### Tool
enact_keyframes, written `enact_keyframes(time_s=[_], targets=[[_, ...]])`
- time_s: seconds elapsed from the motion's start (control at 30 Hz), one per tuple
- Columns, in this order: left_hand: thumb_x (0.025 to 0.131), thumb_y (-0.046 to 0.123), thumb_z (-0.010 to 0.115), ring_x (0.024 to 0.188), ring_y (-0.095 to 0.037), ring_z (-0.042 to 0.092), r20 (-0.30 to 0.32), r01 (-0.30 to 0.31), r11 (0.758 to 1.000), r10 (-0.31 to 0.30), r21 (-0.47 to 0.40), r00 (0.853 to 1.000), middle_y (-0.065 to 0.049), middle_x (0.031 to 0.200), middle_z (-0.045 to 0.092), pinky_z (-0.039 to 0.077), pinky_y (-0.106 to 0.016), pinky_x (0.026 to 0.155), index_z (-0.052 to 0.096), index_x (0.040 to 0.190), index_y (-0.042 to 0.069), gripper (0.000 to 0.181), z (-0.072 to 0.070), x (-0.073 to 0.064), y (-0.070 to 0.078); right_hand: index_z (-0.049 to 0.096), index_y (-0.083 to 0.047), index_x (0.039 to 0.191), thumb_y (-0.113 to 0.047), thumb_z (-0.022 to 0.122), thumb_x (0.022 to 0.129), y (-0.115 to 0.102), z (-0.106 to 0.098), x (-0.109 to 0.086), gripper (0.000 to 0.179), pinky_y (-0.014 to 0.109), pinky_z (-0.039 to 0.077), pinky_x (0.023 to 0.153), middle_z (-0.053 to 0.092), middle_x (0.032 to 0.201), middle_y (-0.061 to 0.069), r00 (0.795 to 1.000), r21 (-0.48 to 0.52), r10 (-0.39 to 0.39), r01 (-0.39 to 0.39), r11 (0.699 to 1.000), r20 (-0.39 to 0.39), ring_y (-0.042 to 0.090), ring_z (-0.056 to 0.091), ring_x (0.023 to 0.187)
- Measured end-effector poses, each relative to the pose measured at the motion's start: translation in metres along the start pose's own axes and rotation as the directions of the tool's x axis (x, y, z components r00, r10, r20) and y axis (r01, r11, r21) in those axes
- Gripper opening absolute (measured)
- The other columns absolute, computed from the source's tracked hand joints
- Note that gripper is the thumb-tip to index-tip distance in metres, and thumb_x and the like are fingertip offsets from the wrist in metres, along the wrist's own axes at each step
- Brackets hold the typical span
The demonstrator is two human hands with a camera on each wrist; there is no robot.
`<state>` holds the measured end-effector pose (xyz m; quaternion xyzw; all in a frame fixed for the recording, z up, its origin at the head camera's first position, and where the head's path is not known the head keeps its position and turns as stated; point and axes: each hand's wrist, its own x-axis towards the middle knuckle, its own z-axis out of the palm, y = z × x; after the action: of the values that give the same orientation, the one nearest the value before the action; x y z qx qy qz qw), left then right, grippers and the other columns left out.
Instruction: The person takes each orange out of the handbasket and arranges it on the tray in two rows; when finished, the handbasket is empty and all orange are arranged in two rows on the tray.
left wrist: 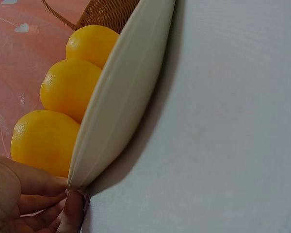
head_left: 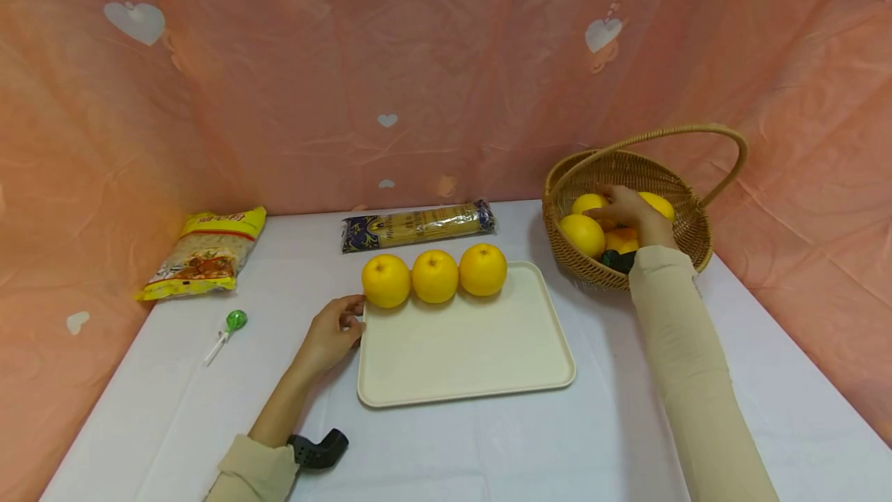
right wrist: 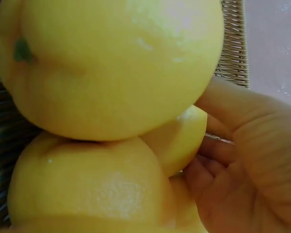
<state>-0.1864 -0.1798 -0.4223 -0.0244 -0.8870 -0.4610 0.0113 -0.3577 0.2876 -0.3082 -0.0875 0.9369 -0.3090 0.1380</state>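
My left hand [head_left: 331,335] pinches the left edge of the cream tray [head_left: 467,355] between thumb and fingers. In the left wrist view the thumb [left wrist: 73,213] lies against the tray's rim. Three yellow-orange oranges [head_left: 435,276] stand in a row along the tray's far side. My right hand [head_left: 630,214] reaches into the wicker basket [head_left: 592,273] and grips an orange [head_left: 588,205] at its left back. In the right wrist view its fingers curl beside an orange [right wrist: 184,141], partly hidden behind a larger, nearer orange [right wrist: 111,68]. Another orange [head_left: 582,235] sits beside the hand.
The basket's tall handle [head_left: 697,130] arches over its right side. Behind the tray lies a pasta packet [head_left: 425,226]. A yellow food bag [head_left: 205,254] and a green lollipop [head_left: 235,321] lie at the left. A pink curtain [head_left: 446,60] hangs behind the white table [head_left: 446,455].
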Motion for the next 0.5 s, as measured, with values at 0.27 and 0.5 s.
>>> enact_keyframes(time_s=[0.27,0.5], targets=[[0.083,-0.004,0.054,0.088,-0.024,0.054,-0.005,0.001,1.000,-0.001,-0.004,1.000,-0.021,0.111,0.058,0.045,-0.030,0.075,0.048,0.128,-0.008,0.046,-0.0013,0.0011,0.0012,0.017,0.011,0.143,-0.020,0.053,0.094,-0.0013,0.0027,0.0006,0.069,0.057,0.024,0.105,0.025,0.141,0.036,0.999,-0.109,-0.046,0.045,0.993,-0.003,0.048,0.027,0.127],[0.083,-0.004,0.054,0.089,-0.024,0.052,0.006,0.014,1.000,-0.013,-0.018,1.000,-0.021,0.113,0.057,0.045,-0.028,0.074,0.047,0.129,-0.009,0.046,0.0003,0.0009,-0.0001,0.019,0.014,0.141,-0.014,0.053,0.093,-0.0027,0.0041,-0.0014,0.066,0.059,0.024,0.104,0.024,0.141,0.035,0.996,-0.097,-0.086,0.086,0.992,0.000,0.048,0.028,0.126]])
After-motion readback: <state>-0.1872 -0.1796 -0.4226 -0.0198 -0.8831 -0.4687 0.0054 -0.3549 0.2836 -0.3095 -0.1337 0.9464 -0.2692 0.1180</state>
